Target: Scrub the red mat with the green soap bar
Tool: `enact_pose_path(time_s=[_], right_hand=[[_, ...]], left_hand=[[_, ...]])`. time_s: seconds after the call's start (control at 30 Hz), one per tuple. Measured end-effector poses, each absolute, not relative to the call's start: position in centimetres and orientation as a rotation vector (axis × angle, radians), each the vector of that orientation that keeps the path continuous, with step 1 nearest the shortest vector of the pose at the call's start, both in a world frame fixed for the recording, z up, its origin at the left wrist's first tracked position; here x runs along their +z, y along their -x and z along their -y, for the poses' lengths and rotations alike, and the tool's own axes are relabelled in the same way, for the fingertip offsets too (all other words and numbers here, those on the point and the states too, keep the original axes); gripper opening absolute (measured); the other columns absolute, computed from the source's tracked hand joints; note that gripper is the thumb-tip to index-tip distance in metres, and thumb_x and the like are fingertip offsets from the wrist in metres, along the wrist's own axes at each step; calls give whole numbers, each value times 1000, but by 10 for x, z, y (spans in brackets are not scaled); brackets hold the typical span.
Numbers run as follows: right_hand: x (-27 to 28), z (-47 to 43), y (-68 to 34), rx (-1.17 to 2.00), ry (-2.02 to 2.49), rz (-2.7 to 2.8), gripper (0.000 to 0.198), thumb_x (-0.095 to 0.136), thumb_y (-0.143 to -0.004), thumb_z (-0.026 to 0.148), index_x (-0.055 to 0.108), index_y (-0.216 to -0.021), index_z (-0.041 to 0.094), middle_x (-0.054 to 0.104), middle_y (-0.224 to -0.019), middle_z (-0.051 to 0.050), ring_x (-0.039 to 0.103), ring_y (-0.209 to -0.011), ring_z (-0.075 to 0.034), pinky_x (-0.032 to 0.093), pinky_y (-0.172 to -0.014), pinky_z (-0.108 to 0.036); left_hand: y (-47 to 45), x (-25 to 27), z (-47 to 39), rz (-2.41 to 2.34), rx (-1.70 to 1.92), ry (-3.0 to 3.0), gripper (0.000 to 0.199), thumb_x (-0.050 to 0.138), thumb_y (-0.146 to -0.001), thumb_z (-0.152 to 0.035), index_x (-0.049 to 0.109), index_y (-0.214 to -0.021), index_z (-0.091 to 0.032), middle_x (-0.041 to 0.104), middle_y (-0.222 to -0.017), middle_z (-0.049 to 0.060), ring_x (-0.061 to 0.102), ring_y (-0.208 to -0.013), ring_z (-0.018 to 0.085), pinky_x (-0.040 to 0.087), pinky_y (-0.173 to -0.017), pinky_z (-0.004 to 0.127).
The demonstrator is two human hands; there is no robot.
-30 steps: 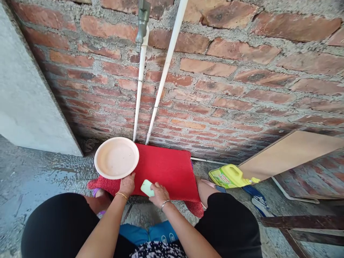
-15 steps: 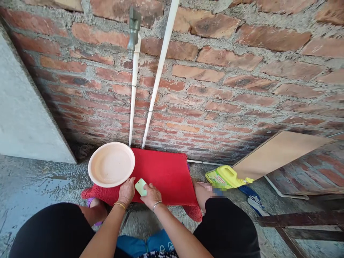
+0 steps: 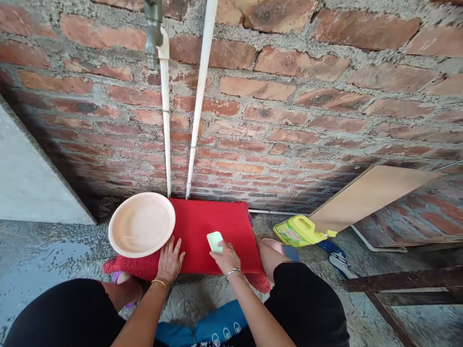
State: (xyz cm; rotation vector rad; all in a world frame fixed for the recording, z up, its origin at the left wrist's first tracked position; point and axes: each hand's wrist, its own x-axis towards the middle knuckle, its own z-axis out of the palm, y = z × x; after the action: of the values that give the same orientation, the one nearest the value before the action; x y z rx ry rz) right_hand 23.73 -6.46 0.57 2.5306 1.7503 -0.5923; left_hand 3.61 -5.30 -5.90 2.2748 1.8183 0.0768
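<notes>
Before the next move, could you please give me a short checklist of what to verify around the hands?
1. Right hand gripping the pale green rectangular object: ok.
2. Left hand supported: ok, palm down on the red cloth, fingers spread.
3. Left fingertips clear of the pale pink basin: cannot tell, they overlap its rim from this angle.
4. Basin open side up: ok.
5. Yellow detergent jug away from both hands: ok.
6. Floor left of the basin dry: not ok, it looks wet.

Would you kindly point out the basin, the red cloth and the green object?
Basin [image 3: 144, 203], head view: far inner wall.
Red cloth [image 3: 213, 216], head view: bare top.
Green object [image 3: 214, 240], head view: exposed end.
</notes>
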Motion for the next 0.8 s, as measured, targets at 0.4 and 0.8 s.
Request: enact_pose_path(time_s=[0.4,0.8], right_hand=[[1,48,-297,-691,-2567,-1583,40,62,-81,39,60,-117,24,59,-113,-8,60,-98,-20,41,-85,-29],[-13,3,-228,-717,-2343,-2046,31,64,-78,39,63,-107,27,59,-108,-6,57,-99,-21,40,-86,-30]], left_hand=[[-44,-74,30,-1972,43,-2311,50,40,-94,-37,48,-141,-21,45,-147,13,43,-134,29,34,-112,43],[-51,-81,29,-2023,111,-2365,51,45,-91,-41,51,-138,-21,47,-146,14,48,-130,30,37,-109,47]])
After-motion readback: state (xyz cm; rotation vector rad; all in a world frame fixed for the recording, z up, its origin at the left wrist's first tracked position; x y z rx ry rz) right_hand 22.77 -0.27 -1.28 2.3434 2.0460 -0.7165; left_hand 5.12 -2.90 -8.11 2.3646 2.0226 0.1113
